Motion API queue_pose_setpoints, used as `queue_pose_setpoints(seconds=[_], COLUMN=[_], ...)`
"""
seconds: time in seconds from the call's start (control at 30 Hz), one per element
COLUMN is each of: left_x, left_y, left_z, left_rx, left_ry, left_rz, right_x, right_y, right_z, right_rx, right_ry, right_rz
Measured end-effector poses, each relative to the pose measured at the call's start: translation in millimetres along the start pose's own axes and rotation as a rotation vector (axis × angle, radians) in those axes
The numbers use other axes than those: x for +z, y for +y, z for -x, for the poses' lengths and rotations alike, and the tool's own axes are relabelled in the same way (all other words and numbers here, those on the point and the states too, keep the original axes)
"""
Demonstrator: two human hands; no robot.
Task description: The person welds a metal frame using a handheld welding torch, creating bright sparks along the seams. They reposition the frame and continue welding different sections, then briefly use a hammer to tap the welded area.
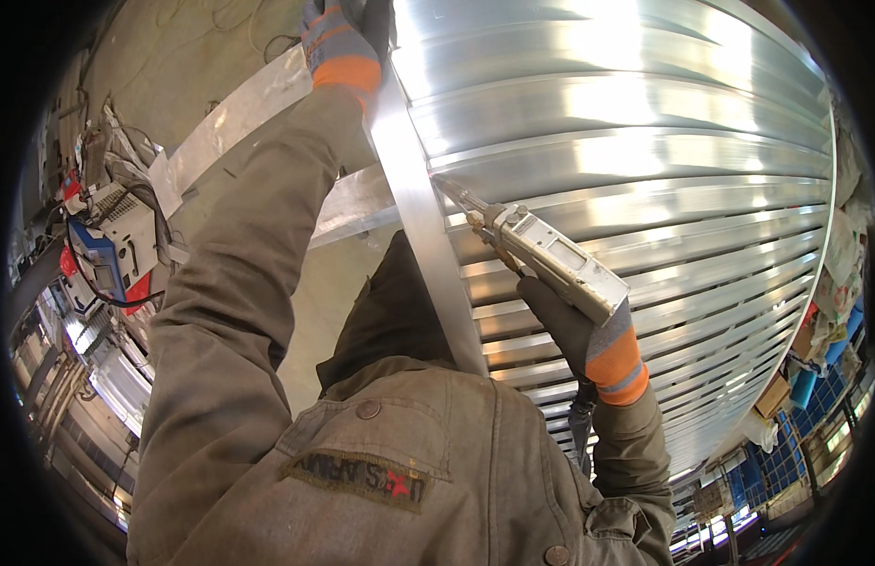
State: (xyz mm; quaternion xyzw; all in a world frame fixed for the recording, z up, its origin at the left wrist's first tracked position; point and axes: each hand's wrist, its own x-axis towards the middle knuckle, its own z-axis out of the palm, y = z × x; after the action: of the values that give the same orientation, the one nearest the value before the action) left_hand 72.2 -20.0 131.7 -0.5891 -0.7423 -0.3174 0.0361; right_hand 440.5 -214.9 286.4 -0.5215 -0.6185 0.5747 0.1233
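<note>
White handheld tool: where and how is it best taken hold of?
Probably under the rear of the white handheld tool, coming from the lower right, where the right hand holds it. Its slim nozzle points up-left toward the metal bar, so a rear grip should leave the tip clear. The glove hides any handle.

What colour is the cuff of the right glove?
The cuff is orange with a grey-blue stripe near its edge, seen in the head view.
</note>
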Motion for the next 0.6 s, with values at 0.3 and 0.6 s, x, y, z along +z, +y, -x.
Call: queue_pose_setpoints(seconds=[0.3, 0.6], left_x=[16, 62], left_y=[-16, -83], left_z=[2, -2], left_rx=[-0.189, -0.55], left_ry=[0.095, -0.074], left_rz=[-0.116, -0.192], right_x=[8, 10], right_y=[-3, -4], right_z=[-1, 0], right_rx=[-0.044, 0.004], right_ry=[0.054, 0.055], right_rz=[-0.074, -0.087])
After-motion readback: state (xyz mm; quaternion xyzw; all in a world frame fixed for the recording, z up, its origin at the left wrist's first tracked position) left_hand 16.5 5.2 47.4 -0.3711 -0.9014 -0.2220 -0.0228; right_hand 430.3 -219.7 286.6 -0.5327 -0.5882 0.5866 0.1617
